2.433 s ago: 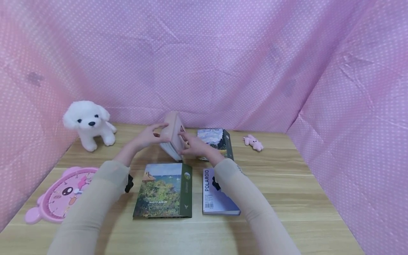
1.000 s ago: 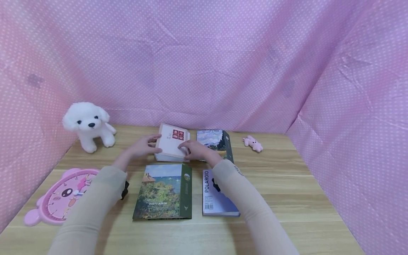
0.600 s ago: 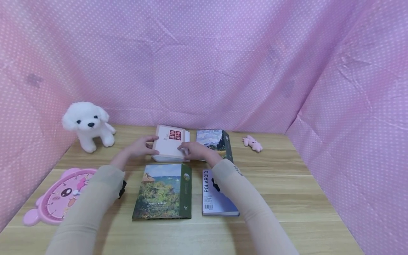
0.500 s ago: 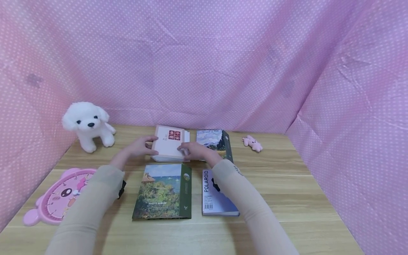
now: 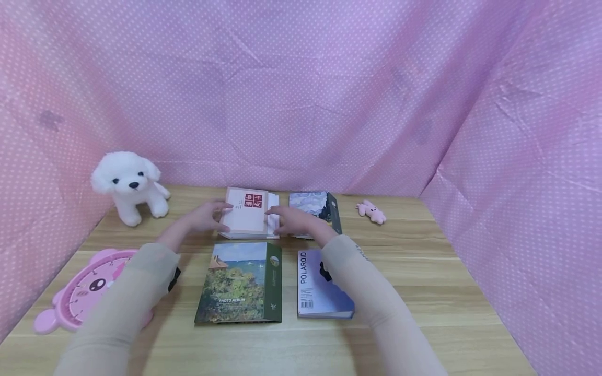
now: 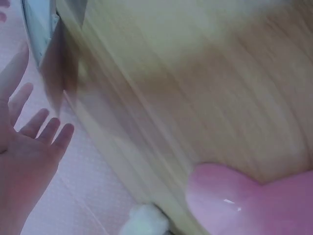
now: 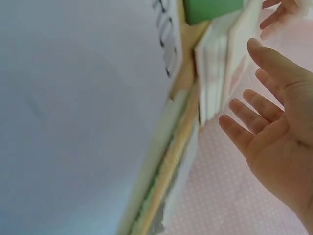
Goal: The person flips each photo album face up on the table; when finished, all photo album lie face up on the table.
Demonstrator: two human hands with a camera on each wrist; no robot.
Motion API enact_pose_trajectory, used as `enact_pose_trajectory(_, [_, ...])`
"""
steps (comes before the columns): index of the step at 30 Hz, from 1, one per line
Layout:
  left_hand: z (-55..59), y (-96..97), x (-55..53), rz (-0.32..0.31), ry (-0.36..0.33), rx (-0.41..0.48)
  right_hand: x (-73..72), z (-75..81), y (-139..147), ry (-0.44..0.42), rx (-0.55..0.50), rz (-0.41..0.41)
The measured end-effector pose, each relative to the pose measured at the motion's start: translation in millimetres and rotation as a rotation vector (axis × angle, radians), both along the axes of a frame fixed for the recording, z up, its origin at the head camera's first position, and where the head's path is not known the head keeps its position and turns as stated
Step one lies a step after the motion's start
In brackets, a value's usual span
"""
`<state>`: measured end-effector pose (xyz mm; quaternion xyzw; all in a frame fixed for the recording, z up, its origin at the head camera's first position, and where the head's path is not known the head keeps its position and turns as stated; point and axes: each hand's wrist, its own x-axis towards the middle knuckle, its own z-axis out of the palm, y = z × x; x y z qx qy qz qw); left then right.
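Observation:
A thick book [image 5: 246, 216] with a pale pink-white cover and red Chinese characters lies flat at the back middle of the table, its cover shifted left of its pages. My left hand [image 5: 205, 216] is at its left edge, fingers spread; the left wrist view shows the fingers extended and holding nothing. At the right edge, my right hand [image 5: 292, 220] hovers with loose fingers, and in the right wrist view its palm is bare, apart from the book's page block. In front lies a green-spined photo album [image 5: 237, 284] with a painted garden cover.
A purple Polaroid album [image 5: 317, 295] lies under the right forearm. Behind it is a dark-spined painted album [image 5: 310, 203]. The white plush dog [image 5: 129, 183] and pink clock [image 5: 82, 292] are on the left; a small pink toy [image 5: 371, 211] is at the back right.
The book was tilted up between both hands and has come down flat, its cover sliding left. Both hands have since loosened, the left drawing slightly left and the right slightly right.

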<state>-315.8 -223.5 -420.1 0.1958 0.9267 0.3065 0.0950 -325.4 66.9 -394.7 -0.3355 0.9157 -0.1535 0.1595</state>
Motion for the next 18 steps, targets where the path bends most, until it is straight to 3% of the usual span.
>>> enact_pose_trajectory(5, [9.7, 12.9, 1.7, -0.032, 0.052, 0.002, 2.9, 15.2, 16.6, 0.012, -0.097, -0.018])
enact_pose_trajectory(9, [20.8, 28.9, 3.3, -0.036, 0.065, 0.003, 1.8, 21.3, 33.7, 0.07, -0.148, -0.025])
enact_pose_trajectory(13, [31.5, 49.0, 6.6, -0.05, 0.102, -0.022, -2.2, 20.5, 53.0, 0.125, -0.198, -0.044])
enact_pose_trajectory(18, [33.4, 74.9, 7.6, -0.083, 0.187, -0.048, -1.6, 18.3, 76.0, 0.133, -0.229, -0.099])
